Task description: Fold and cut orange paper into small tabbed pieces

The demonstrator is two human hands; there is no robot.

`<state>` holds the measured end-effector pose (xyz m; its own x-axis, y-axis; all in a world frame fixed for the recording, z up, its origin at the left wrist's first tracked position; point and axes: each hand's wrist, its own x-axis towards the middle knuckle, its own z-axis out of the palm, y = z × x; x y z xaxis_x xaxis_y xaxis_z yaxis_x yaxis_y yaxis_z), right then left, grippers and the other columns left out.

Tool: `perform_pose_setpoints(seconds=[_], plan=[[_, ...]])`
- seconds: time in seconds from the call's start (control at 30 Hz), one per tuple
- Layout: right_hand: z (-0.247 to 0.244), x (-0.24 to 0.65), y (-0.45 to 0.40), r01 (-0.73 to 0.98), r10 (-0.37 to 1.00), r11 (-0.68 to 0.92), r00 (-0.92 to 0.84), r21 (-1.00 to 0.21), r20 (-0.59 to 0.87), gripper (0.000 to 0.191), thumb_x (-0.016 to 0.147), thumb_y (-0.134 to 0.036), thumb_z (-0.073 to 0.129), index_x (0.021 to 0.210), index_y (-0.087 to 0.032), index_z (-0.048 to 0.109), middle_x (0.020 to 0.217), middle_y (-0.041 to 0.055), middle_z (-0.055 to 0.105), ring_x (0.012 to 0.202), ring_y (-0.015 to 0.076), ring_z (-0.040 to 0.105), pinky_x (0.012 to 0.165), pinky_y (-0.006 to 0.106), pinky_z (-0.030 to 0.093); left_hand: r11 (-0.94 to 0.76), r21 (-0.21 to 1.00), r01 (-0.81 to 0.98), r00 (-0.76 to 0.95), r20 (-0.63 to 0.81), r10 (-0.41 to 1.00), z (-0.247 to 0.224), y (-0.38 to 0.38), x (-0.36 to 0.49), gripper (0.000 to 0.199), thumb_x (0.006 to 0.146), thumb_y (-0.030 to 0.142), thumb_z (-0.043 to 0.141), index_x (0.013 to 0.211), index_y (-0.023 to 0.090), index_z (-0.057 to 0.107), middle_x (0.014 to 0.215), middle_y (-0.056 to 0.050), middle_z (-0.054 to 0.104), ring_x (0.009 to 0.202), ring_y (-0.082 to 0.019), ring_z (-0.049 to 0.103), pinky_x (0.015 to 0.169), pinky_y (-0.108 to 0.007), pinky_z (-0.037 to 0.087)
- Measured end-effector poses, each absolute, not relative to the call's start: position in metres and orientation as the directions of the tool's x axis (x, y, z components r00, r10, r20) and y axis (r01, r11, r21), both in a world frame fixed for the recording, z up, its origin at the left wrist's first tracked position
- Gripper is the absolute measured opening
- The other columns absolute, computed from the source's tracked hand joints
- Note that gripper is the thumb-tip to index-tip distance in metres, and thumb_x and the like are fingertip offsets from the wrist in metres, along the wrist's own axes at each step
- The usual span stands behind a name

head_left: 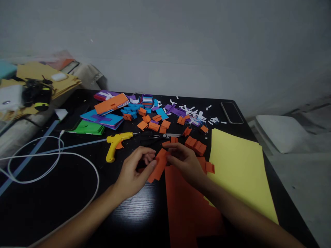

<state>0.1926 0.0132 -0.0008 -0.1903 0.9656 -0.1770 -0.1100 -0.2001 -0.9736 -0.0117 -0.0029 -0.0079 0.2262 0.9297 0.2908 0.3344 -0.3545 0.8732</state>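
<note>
Between my two hands is a small folded orange paper piece [160, 164], tilted above the black table. My left hand [137, 167] pinches its left edge with the thumb and curled fingers. On the other side, my right hand [184, 160] holds the upper right edge between thumb and fingers. A large orange sheet [183, 206] lies under my right hand and forearm. Small folded orange pieces [196, 145] sit just beyond my right hand. Black-handled scissors [172, 135] lie open behind both hands. The yellow glue gun [116, 143] rests on its side to the left.
Yellow sheets [238, 172] lie at the right, with a phone [232, 112] behind them. Stacked coloured paper [100, 119], orange pieces and white scraps [193, 113] spread across the back. A white cable [97, 179] loops at the left.
</note>
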Motion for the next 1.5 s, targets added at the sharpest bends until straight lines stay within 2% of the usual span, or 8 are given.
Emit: perform_pose_setpoints(seconds=[0.1,0.2,0.37,0.6,0.8,0.97,1.33,1.5], plan=[[-0.011,0.194,0.017,-0.101,0.961,-0.209,-0.203,-0.973,-0.185,0.030,0.080,-0.024,0.072,0.109,-0.024,0.076,0.080,-0.0026,0.060,0.074,0.0139,0.062,0.069,0.028,0.057,-0.388,0.824,0.412,0.301,0.279,0.912,-0.006,-0.001,-0.011,0.021,0.094,0.021,0.067,0.114,0.022,0.063,0.099,-0.003,0.064,0.085,-0.016,0.064,0.076,-0.028,0.054],[-0.018,0.195,0.020,-0.103,0.962,-0.207,-0.202,-0.973,-0.183,0.028,0.079,-0.023,0.073,0.106,-0.024,0.077,0.082,-0.0022,0.063,0.076,0.0133,0.064,0.072,0.027,0.056,-0.413,0.788,0.456,0.362,0.260,0.895,-0.006,0.000,-0.011,0.027,0.093,0.021,0.068,0.119,0.023,0.061,0.108,-0.005,0.065,0.096,-0.018,0.064,0.082,-0.030,0.054],[-0.025,0.196,0.021,-0.204,0.948,-0.263,-0.236,-0.943,-0.214,0.029,0.077,-0.029,0.081,0.104,-0.023,0.073,0.095,0.0014,0.074,0.088,0.0181,0.072,0.078,0.031,0.061,-0.429,0.764,0.482,0.411,0.236,0.881,-0.009,0.002,-0.011,0.040,0.089,0.023,0.076,0.124,0.025,0.057,0.117,-0.005,0.064,0.107,-0.021,0.063,0.090,-0.033,0.053],[-0.034,0.196,0.018,-0.145,0.948,-0.254,-0.235,-0.956,-0.216,0.032,0.078,-0.036,0.084,0.104,-0.021,0.074,0.094,0.0041,0.079,0.085,0.0217,0.077,0.077,0.035,0.065,-0.455,0.733,0.506,0.403,0.265,0.876,-0.008,0.002,-0.013,0.037,0.089,0.019,0.074,0.121,0.025,0.057,0.113,-0.004,0.065,0.104,-0.021,0.061,0.089,-0.035,0.050],[-0.036,0.195,0.012,0.024,0.977,-0.079,-0.199,-0.997,-0.082,0.027,0.084,-0.035,0.080,0.107,-0.022,0.076,0.095,0.0062,0.080,0.085,0.0228,0.078,0.076,0.035,0.064,-0.465,0.755,0.462,0.372,0.311,0.874,-0.007,0.001,-0.012,0.022,0.095,0.017,0.066,0.115,0.023,0.060,0.104,-0.004,0.065,0.097,-0.019,0.062,0.084,-0.033,0.050],[-0.034,0.193,0.010,0.177,0.985,0.097,-0.156,-0.979,0.069,0.020,0.086,-0.029,0.078,0.105,-0.022,0.078,0.096,0.0058,0.080,0.084,0.0206,0.077,0.074,0.031,0.063,-0.475,0.755,0.452,0.383,0.317,0.868,-0.006,0.001,-0.012,0.024,0.095,0.017,0.065,0.118,0.022,0.062,0.102,-0.005,0.064,0.096,-0.020,0.062,0.083,-0.033,0.050],[-0.034,0.193,0.008,0.220,0.972,0.194,-0.172,-0.956,0.158,0.017,0.087,-0.026,0.078,0.103,-0.023,0.079,0.096,0.0053,0.081,0.082,0.0197,0.077,0.073,0.029,0.061,-0.478,0.735,0.481,0.416,0.288,0.862,-0.005,0.000,-0.013,0.020,0.095,0.019,0.064,0.115,0.023,0.062,0.106,-0.005,0.069,0.098,-0.022,0.063,0.086,-0.037,0.047],[-0.032,0.193,0.008,0.188,0.973,0.204,-0.148,-0.961,0.177,0.013,0.087,-0.024,0.078,0.100,-0.024,0.079,0.095,0.0042,0.081,0.084,0.0195,0.077,0.074,0.028,0.061,-0.508,0.742,0.437,0.476,0.288,0.831,-0.002,-0.001,-0.016,0.032,0.092,0.028,0.066,0.123,0.022,0.058,0.111,-0.007,0.068,0.102,-0.025,0.062,0.089,-0.041,0.045]])
